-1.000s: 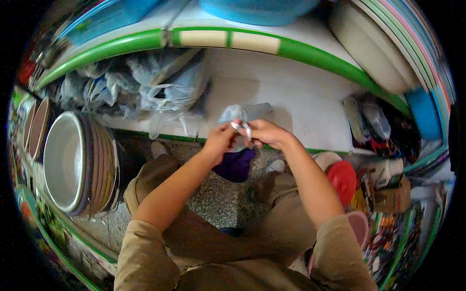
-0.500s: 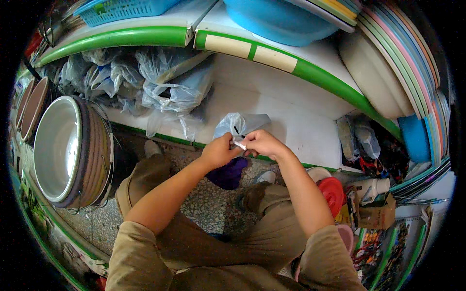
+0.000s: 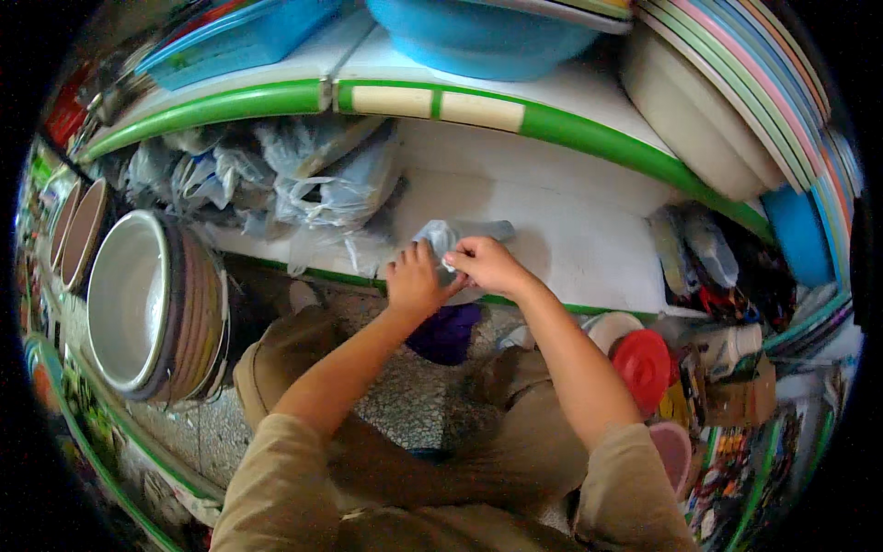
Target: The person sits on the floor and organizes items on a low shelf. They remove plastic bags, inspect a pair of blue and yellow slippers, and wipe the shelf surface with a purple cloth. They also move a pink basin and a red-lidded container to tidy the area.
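At the front edge of the lower white shelf sits a translucent pale plastic bag (image 3: 440,232). My right hand (image 3: 489,267) is closed in a pinch on a small white bit, which looks like the bag's twisted end. My left hand (image 3: 414,281) is beside it with its fingers apart and stretched over the bag's near side. Its thumb reaches toward the right fingertips; whether the thumb touches the white bit I cannot tell. A dark purple cloth-like thing (image 3: 445,335) lies on the speckled floor below my hands.
Several bagged items (image 3: 322,184) crowd the lower shelf at left. Stacked buckets (image 3: 129,299) stand left of my knee. Above, a green-edged shelf (image 3: 570,129) holds a blue basin (image 3: 478,41) and stacked basins (image 3: 699,110). A red lid (image 3: 641,371) and a cardboard box (image 3: 743,396) are at right.
My left hand has gone from a closed grip near the white bit to spread fingers. My right hand still pinches the white bit. The whole view has shifted slightly.
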Tool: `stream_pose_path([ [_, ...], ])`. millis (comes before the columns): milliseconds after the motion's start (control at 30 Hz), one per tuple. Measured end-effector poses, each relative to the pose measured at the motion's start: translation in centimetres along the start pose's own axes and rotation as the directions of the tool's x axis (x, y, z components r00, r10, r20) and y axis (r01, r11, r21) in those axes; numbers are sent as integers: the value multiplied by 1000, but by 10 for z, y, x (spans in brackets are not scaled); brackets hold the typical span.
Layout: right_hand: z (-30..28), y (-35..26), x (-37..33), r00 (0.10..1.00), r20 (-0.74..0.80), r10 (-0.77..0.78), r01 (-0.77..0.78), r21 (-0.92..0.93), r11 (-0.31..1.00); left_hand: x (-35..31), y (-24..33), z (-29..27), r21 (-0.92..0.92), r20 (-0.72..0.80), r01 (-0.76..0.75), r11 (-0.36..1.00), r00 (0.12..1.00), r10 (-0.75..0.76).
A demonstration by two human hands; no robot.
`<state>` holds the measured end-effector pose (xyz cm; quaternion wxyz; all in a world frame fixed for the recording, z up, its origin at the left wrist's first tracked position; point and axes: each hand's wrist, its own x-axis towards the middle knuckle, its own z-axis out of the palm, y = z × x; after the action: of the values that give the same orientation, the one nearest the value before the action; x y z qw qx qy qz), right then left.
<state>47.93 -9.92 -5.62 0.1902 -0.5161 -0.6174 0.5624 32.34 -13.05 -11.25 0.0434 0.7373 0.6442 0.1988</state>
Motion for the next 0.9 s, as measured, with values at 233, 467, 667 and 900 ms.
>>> stream_pose_path([
  [233, -18, 14, -8, 997, -71, 25, -32, -97, 995, 36, -19, 62, -162, 89, -136, 977, 984, 151],
  [467, -42, 36, -4, 895, -405, 187, -167, 83, 982, 47, -23, 29, -620, 282, 297, 726, 948, -147],
  [667, -59, 86, 0, 731, 44, 681, -682, 96, 725, 56, -29, -29, -938, 334, 347, 19, 915, -228],
  [900, 66, 19, 6, 908, 387, 159, -413, 770, 487, 40, -60, -162, -900, 349, 232, -368, 891, -291],
])
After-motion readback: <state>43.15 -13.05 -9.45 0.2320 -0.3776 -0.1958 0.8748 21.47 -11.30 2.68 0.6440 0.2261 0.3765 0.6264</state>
